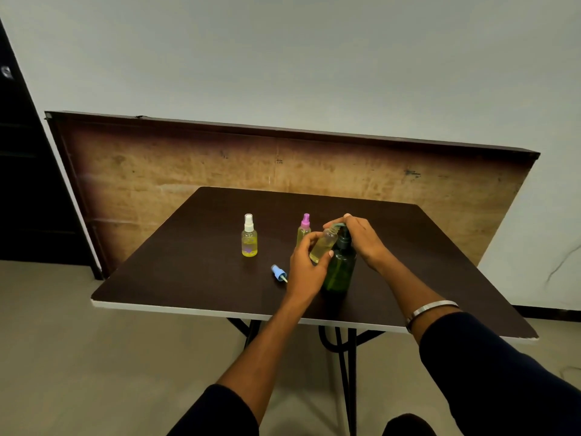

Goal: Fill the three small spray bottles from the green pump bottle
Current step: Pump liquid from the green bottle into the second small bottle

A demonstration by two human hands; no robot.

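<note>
The green pump bottle (341,270) stands on the dark table (195,265). My right hand (361,239) rests over its pump head, fingers bent on the spout. My left hand (306,265) grips an uncapped small clear bottle (323,245), tilted, its open mouth up against the pump spout; yellowish liquid shows inside. Its blue spray cap (279,273) lies on the table to the left of my left hand. A white-capped spray bottle (249,237) with yellow liquid stands further left. A pink-capped spray bottle (304,229) stands just behind my left hand.
A folded wooden tabletop (220,165) leans against the wall behind the table. The table's white front edge (188,309) runs close to me, with black metal legs (345,357) below. A dark doorway (28,184) is at the left.
</note>
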